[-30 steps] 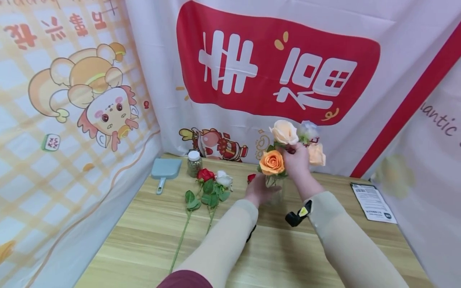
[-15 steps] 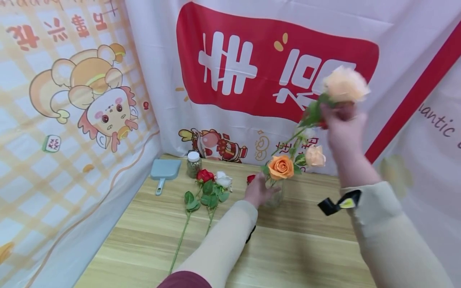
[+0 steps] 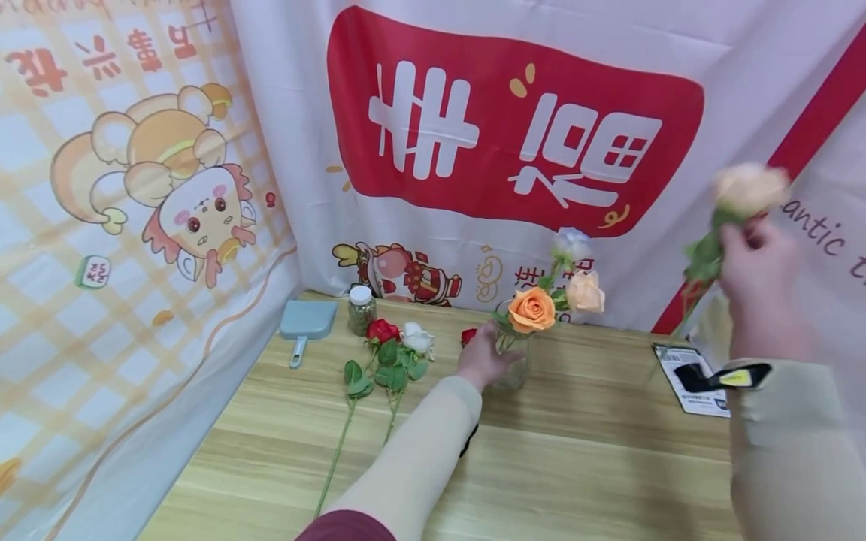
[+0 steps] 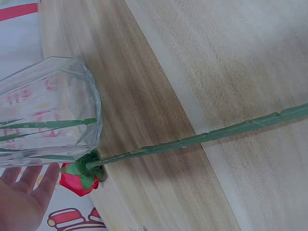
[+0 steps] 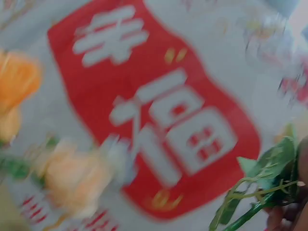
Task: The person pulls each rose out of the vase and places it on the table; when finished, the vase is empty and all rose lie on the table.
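In the head view my right hand point(image 3: 767, 282) pinches a pale peach rose point(image 3: 751, 188) just below its bloom, its stem slanting down to the left. Leaves and stem point(image 5: 250, 211) of that rose show in the right wrist view, where the hand is mostly cut off. My left hand point(image 3: 483, 357) holds a clear glass vase point(image 3: 516, 372), thumb toward me. An orange rose point(image 3: 532, 309), a peach rose point(image 3: 585, 291) and a pale bluish-white flower point(image 3: 573, 244) stand in the vase. Green stem ends show through the glass vase point(image 4: 48, 96).
A red rose point(image 4: 79, 183) lies beside the vase on the wooden table point(image 3: 568, 451). Leftward lie another red rose point(image 3: 383, 330) and a white rose point(image 3: 417, 338). Behind them are a white-lidded jar point(image 3: 361, 309) and a blue dustpan point(image 3: 307, 319). A printed card point(image 3: 676, 368) lies at right.
My right hand has lifted the pale peach rose from the vase and carried it far to the right. The left hand has stayed at the vase.
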Demonstrator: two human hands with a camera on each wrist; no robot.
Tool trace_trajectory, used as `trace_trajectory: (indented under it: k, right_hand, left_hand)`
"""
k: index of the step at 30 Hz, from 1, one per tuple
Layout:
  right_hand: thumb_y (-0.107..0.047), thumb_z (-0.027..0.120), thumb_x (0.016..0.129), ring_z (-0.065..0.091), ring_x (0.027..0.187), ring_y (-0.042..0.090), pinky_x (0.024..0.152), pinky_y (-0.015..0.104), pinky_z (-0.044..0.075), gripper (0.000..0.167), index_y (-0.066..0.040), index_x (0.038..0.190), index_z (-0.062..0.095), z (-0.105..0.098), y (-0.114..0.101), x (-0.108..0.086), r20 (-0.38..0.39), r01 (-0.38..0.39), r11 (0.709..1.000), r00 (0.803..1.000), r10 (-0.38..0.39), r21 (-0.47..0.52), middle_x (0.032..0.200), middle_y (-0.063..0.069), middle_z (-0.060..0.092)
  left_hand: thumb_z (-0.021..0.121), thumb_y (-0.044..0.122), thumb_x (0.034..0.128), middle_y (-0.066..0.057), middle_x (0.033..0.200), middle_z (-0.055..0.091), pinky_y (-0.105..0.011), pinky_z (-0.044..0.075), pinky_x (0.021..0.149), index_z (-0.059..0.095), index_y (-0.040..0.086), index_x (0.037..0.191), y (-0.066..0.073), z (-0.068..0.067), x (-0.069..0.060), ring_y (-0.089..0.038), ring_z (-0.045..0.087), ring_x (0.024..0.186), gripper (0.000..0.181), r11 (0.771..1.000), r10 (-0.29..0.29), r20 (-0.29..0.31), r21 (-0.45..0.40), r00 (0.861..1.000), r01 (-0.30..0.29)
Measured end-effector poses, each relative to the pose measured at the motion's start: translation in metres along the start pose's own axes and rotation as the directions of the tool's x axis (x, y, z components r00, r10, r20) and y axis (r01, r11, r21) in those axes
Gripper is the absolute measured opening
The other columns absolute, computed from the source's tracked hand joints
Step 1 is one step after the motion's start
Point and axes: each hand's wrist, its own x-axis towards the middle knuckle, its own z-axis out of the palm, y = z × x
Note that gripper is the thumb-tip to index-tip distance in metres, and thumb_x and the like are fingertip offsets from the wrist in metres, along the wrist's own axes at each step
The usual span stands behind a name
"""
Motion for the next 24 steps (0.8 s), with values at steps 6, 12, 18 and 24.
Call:
trace_trajectory:
  k: [6,12,18,24]
  right_hand:
    - [-0.025,0.052,0.102,0.051,0.071,0.002,0.063,0.018,0.047,0.041,0.009,0.125,0.056,0.031,0.131,-0.021,0.223,-0.049,0.938,0.966,0.132,-0.343,0.106,0.015,0.059]
    - [-0.012,0.055,0.101,0.052,0.066,0.011,0.056,0.023,0.048,0.031,0.017,0.112,0.056,0.076,0.229,-0.071,0.342,-0.118,0.941,0.912,0.229,-0.316,0.083,0.009,0.058]
    - [-0.010,0.055,0.099,0.058,0.072,0.021,0.059,0.027,0.047,0.031,0.016,0.115,0.056,0.097,0.262,-0.092,0.370,-0.066,0.931,0.906,0.206,-0.359,0.093,0.026,0.062]
    - [-0.009,0.053,0.096,0.060,0.087,0.037,0.071,0.044,0.053,0.034,0.015,0.121,0.050,0.107,0.239,-0.090,0.473,0.043,0.908,0.863,0.177,-0.417,0.105,0.030,0.058]
  left_hand:
    - [0.077,0.051,0.0819,-0.001,0.141,0.052,-0.042,0.045,0.100,0.045,0.026,0.145,-0.001,-0.002,0.000,-0.024,0.053,0.123,0.075,1.000,-0.022,0.005,-0.003,1.000,0.022]
    - [0.079,0.048,0.0811,0.000,0.142,0.052,-0.043,0.044,0.101,0.046,0.027,0.144,-0.003,0.001,0.000,-0.024,0.053,0.124,0.074,0.999,-0.016,0.005,-0.037,1.000,0.016]
    - [0.079,0.048,0.0810,-0.001,0.140,0.053,-0.042,0.045,0.101,0.047,0.025,0.142,0.000,0.001,-0.002,-0.023,0.053,0.123,0.073,0.999,0.000,0.002,-0.041,1.000,0.000]
    - [0.077,0.053,0.0810,0.000,0.144,0.050,-0.042,0.044,0.101,0.042,0.025,0.148,0.000,-0.001,-0.003,-0.023,0.052,0.125,0.081,0.999,-0.008,0.020,-0.039,1.000,0.009]
